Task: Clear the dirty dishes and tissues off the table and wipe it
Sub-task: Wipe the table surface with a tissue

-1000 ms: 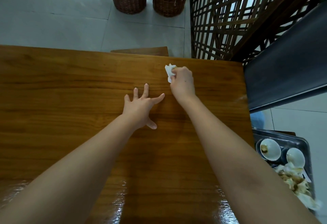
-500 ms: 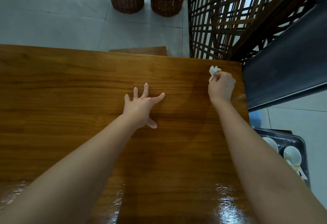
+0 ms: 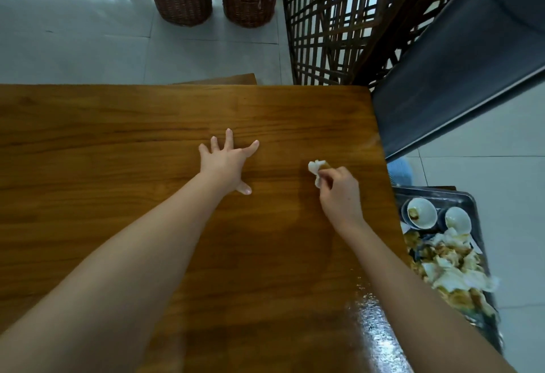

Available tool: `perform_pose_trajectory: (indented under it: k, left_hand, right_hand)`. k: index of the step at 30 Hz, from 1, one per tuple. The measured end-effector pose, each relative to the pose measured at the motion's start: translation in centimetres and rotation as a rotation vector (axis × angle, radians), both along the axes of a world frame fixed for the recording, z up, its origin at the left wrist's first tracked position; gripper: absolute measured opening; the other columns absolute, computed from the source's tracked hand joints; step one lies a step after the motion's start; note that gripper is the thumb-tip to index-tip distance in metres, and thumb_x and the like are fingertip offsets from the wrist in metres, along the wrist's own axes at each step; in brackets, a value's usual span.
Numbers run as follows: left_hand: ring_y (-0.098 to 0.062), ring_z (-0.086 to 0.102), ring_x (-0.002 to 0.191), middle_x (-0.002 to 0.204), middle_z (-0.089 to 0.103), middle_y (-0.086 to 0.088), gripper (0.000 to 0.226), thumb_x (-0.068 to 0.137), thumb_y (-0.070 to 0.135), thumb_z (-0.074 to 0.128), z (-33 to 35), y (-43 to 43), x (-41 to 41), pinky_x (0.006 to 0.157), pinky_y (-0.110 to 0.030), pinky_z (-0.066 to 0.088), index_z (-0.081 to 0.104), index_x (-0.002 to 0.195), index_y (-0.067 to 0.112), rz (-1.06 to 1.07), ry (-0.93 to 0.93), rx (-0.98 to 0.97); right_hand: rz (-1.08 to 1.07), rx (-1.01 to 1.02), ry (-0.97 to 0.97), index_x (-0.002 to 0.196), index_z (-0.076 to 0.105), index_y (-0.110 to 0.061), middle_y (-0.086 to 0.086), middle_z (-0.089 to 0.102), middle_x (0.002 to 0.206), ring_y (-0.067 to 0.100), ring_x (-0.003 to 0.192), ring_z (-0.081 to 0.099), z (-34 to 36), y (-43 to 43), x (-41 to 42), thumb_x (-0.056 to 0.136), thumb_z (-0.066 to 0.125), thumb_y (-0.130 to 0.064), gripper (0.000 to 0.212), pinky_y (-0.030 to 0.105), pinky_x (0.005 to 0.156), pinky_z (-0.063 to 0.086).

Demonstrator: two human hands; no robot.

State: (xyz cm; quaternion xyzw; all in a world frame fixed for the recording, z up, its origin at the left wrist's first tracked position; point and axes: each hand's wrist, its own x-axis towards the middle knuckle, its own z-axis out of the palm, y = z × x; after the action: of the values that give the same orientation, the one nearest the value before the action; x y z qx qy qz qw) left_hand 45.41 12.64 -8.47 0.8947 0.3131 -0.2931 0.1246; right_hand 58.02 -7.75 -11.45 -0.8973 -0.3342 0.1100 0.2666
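Tissue [image 3: 317,169] pinched in the right hand [image 3: 339,194] has swept back across the surface [image 3: 118,166] from its far corner; wiping likely continues. Left hand [image 3: 225,163] lies spread flat.

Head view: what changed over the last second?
The right hand, gripping the crumpled white tissue throughout, swept it right along the far edge of the brown wooden table to the corner, then pulled it back toward the person. The left hand stayed flat on the table, fingers spread.
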Motion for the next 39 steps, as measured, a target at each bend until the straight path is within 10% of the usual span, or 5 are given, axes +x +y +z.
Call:
perform_pose_trajectory:
  k: [8, 17, 39]
  left_hand:
    - [-0.037, -0.003, 0.148, 0.161, -0.013, -0.008, 0.088, 0.089, 0.058, 0.053, -1.3, -1.6, -4.6, 0.114, -0.060, 0.005, -0.008, 0.150, 0.044, -0.081, -0.184, 0.018]
    - [-0.031, 0.000, 0.148, 0.162, -0.005, -0.006, 0.066, 0.095, 0.060, 0.029, -2.8, -7.4, -10.5, 0.114, -0.058, 0.006, -0.007, 0.149, 0.044, -0.148, -0.281, 0.040]
    - [-0.030, 0.003, 0.149, 0.163, -0.003, -0.005, 0.065, 0.098, 0.057, 0.026, 4.6, -20.3, -10.5, 0.117, -0.054, 0.010, -0.004, 0.152, 0.038, -0.177, -0.221, -0.025]
  right_hand:
    - [-0.303, -0.080, 0.003, 0.108, 0.069, -0.004, 0.012, 0.067, 0.105, 0.023, 0.096, 0.057, 1.1, -7.0, 2.9, 0.092, 0.057, -0.010, 0.020, 0.034, 0.085, 0.045]
    - [-0.222, -0.097, 0.125, 0.113, 0.065, -0.010, -0.005, 0.056, 0.096, 0.006, 0.086, 0.050, 1.0, -9.9, -7.9, 0.097, 0.050, -0.014, 0.022, 0.011, 0.065, 0.035]
    - [-0.277, 0.067, 0.204, 0.114, 0.065, -0.011, -0.005, 0.058, 0.098, 0.006, 0.090, 0.053, 6.6, -23.1, -11.9, 0.093, 0.056, -0.007, 0.023, 0.014, 0.077, 0.042]
